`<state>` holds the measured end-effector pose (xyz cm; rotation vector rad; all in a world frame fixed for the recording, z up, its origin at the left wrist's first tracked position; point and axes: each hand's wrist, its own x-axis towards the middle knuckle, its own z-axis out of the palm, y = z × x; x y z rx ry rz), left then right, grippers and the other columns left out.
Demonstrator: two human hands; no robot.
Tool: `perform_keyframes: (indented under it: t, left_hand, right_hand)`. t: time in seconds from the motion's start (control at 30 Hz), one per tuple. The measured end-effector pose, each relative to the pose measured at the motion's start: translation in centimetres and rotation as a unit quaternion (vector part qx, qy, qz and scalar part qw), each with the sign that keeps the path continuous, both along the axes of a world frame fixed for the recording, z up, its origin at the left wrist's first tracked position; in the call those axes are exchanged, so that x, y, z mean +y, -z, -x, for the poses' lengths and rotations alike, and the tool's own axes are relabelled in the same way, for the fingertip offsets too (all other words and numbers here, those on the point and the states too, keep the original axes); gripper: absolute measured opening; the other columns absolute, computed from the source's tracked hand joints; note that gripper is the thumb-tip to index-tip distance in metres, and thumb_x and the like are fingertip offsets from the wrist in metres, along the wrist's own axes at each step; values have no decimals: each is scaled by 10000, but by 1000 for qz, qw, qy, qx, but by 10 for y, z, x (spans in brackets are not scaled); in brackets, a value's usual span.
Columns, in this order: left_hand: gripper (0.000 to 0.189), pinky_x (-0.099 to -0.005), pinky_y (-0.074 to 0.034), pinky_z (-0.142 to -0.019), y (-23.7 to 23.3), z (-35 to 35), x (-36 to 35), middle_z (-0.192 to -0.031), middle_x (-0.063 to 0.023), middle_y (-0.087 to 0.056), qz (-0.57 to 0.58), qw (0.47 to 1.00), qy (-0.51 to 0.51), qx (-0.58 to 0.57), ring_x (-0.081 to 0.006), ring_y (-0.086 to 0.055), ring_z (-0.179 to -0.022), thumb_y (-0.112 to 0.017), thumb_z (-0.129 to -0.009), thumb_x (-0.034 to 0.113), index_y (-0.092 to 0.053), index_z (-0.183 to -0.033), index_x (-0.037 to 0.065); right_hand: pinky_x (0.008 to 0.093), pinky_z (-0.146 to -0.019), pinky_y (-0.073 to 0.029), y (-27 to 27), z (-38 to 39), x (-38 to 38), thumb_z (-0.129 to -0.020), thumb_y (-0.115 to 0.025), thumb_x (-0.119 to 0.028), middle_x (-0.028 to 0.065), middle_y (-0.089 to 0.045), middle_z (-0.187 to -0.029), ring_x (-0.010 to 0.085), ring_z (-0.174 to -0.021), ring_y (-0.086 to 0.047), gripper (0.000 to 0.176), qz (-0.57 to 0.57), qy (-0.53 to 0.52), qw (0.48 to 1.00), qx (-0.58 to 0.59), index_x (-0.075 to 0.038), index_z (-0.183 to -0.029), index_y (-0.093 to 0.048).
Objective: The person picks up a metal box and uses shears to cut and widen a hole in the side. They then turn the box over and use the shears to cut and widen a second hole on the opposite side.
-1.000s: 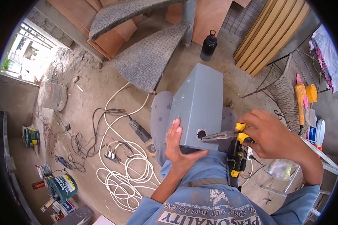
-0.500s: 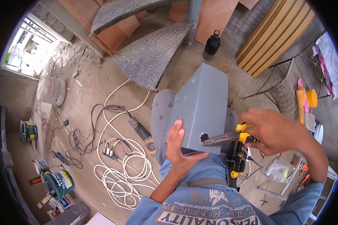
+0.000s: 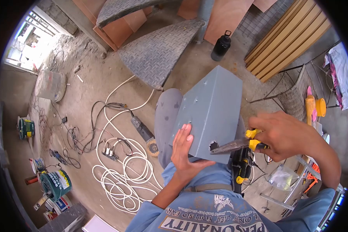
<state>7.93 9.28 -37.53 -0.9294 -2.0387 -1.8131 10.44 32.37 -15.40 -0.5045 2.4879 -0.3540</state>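
Note:
A grey metal box (image 3: 220,104) rests tilted across my lap, with a jagged round hole (image 3: 213,145) in its near face. My left hand (image 3: 183,152) grips the box's lower left edge, fingers lying along the side and thumb reaching under the near end. In my right hand (image 3: 280,135) are long-nose pliers (image 3: 234,145) with yellow and black handles. Their jaw tips are right at the lower rim of the hole. Below the pliers, a black and yellow tool pouch (image 3: 240,170) hangs at my belt.
On the floor to the left lie an angle grinder (image 3: 142,130) and a coiled white cable (image 3: 123,193). Steel stair treads (image 3: 158,54) jut out ahead. A black bottle (image 3: 221,47) stands beyond the box. Paint cans (image 3: 56,185) sit at far left, a woven chair (image 3: 294,92) at right.
The pliers' jaw tips have shifted slightly down along the hole's rim. The box has moved a little to the right in view, and my left hand keeps its grip.

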Motion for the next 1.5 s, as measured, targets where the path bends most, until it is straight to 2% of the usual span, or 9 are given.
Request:
perform_keyframes:
  t: [0.33, 0.63, 0.73, 0.8, 0.83, 0.9, 1.1, 1.33, 1.5]
  left_hand:
    - [1035, -522, -399, -1052, -1, 0, 0, -1358, -264, -514, -5, 1000, -15, -22, -426, -510, -1256, -899, -532, 427, -409, -1367, 61]
    - [1088, -479, -415, -1052, -13, 13, 11, -1363, -261, -508, 8, 996, -44, -72, -424, -516, -1248, -943, -429, 208, -407, -1363, 46]
    - [1062, -468, -422, -1049, -13, 17, 18, -1360, -257, -512, 3, 997, -54, -54, -415, -524, -1240, -926, -424, 150, -422, -1351, 35]
    - [1037, -466, -430, -1043, -12, 15, 18, -1362, -252, -512, 7, 998, -48, -42, -406, -530, -1236, -919, -424, 147, -440, -1336, 27]
    - [1037, -466, -430, -1043, -11, 14, 18, -1362, -252, -512, 4, 998, -49, -42, -406, -530, -1236, -919, -424, 147, -440, -1336, 27]
    - [1025, -464, -432, -1043, -9, 12, 16, -1363, -253, -511, 10, 998, -42, -36, -405, -528, -1239, -920, -429, 153, -448, -1330, 26]
    - [1075, -478, -415, -1057, -2, 10, 13, -1365, -257, -507, -19, 999, -20, -26, -414, -515, -1251, -937, -403, 165, -435, -1344, 33]
    - [1094, -486, -409, -1061, -4, 8, 10, -1368, -257, -504, -6, 999, -20, -25, -412, -511, -1257, -943, -394, 167, -429, -1352, 45]
    - [1055, -493, -403, -1063, -5, 9, 9, -1359, -252, -516, -1, 1000, -20, -20, -405, -515, -1256, -936, -441, 205, -426, -1351, 50]
  right_hand:
    - [393, -594, -469, 15, -15, -12, -771, -744, -309, 64, -505, -879, 253, -742, -582, 269, 8, 15, 998, 56, -48, -750, -678]
    - [353, -504, -410, 46, -42, -31, -613, -811, -211, 68, -502, -854, 240, -747, -567, 288, -119, 61, 956, 260, -33, -750, -630]
    - [360, -562, -456, 50, -47, -33, -635, -737, -145, 85, -515, -907, 256, -789, -560, 188, -137, 87, 943, 290, -26, -710, -611]
    - [379, -727, -482, 48, -47, -33, -661, -732, -90, 128, -555, -1064, 303, -956, -562, 202, -74, 124, 934, 326, -8, -813, -626]
    - [379, -727, -482, 46, -48, -31, -661, -732, -90, 128, -555, -1064, 303, -956, -562, 202, -75, 122, 934, 327, -8, -813, -626]
    - [410, -889, -435, 40, -53, -25, -695, -732, -63, 154, -549, -1184, 341, -1094, -525, 262, 9, 193, 945, 264, 6, -924, -626]
    - [415, -927, -395, 21, -51, -12, -735, -724, -71, 140, -557, -1176, 320, -1130, -517, 256, 18, 149, 968, 199, 9, -957, -625]
    - [405, -881, -411, 17, -43, -14, -741, -718, -89, 116, -579, -1123, 297, -1039, -545, 237, -6, 108, 975, 195, 2, -946, -641]
    - [380, -750, -462, 24, -43, -18, -729, -733, -111, 103, -578, -1051, 275, -910, -561, 256, 2, 117, 976, 185, -8, -943, -637]
